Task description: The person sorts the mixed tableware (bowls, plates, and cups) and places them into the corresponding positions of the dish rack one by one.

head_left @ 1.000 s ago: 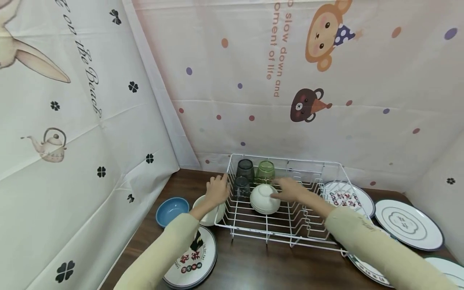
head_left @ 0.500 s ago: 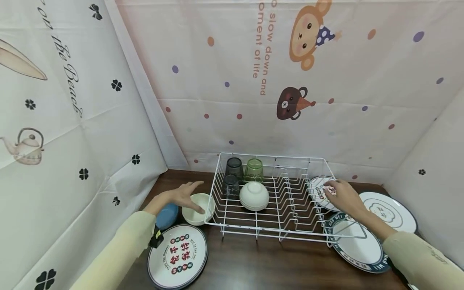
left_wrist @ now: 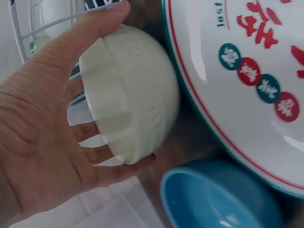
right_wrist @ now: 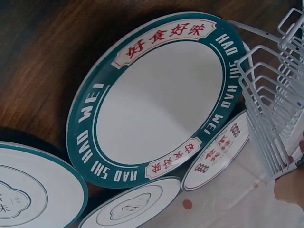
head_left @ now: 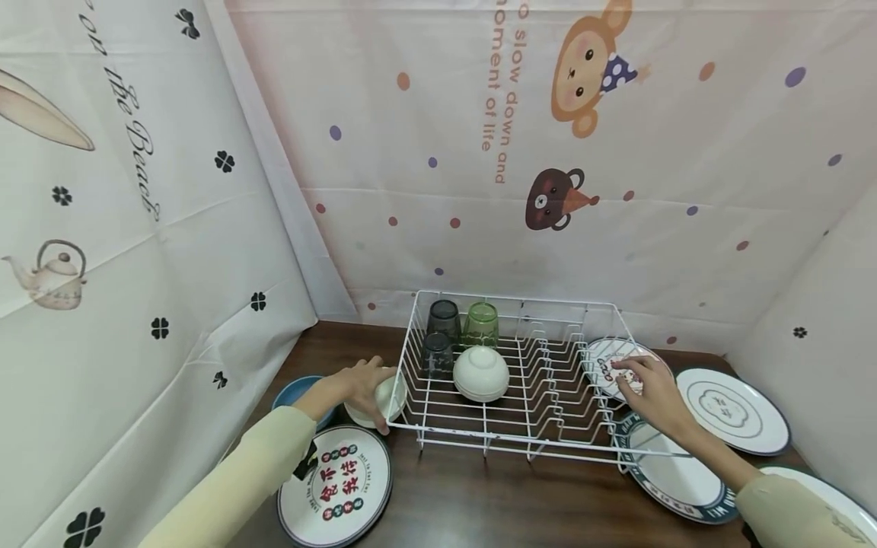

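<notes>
My left hand (head_left: 359, 384) grips a cream bowl (left_wrist: 142, 85) beside the left end of a white wire dish rack (head_left: 485, 434). In the left wrist view the thumb lies along one side of its rim and the fingers spread round the other, with the bowl's mouth towards the palm. A blue bowl (left_wrist: 218, 199) sits close by, partly covered by my arm in the head view. My right hand (head_left: 654, 392), fingers loosely bent, is over the rack's right side, near a small printed plate (head_left: 606, 365). Only a bit of that hand shows in the right wrist view.
Inside the rack stand upturned dark glasses (head_left: 436, 354), a green glass (head_left: 482, 326) and upturned white bowls (head_left: 481, 373). A plate stack (head_left: 342, 479) lies front left. Right of the rack are a green-rimmed plate (right_wrist: 156, 99) and a white plate (head_left: 729, 411).
My left hand has gone from above the white bowls to the cream bowl outside the rack and taken hold of it. My right hand has moved right, to the rack's right side.
</notes>
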Action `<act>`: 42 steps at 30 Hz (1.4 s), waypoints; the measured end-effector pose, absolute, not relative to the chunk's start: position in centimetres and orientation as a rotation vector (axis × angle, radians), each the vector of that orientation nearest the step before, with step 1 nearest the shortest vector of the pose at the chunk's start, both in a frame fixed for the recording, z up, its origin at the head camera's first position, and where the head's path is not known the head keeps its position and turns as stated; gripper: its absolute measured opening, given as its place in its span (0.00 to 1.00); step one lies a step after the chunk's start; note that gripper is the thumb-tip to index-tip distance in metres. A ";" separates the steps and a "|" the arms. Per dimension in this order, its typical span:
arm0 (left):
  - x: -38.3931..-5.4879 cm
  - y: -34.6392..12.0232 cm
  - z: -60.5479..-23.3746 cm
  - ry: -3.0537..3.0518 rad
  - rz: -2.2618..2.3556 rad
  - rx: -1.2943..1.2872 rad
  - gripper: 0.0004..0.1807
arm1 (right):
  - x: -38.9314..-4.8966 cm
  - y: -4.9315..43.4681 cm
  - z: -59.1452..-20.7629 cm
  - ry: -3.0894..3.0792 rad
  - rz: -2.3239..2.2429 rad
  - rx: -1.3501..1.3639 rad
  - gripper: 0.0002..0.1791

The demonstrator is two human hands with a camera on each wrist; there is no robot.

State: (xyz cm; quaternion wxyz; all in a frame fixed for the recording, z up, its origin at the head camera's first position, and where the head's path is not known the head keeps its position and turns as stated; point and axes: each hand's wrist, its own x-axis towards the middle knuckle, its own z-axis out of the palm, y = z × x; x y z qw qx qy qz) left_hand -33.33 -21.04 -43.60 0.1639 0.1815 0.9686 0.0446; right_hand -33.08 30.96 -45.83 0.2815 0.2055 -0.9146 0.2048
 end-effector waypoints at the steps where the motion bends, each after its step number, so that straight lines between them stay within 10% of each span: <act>1: -33.3 -21.0 -43.4 2.758 0.092 0.505 0.65 | -33.1 30.8 -45.8 -2.448 0.552 0.563 0.11; 42: -32.2 -23.5 -32.4 3.191 0.603 0.892 0.59 | -32.8 31.2 -46.2 -2.434 0.510 0.614 0.09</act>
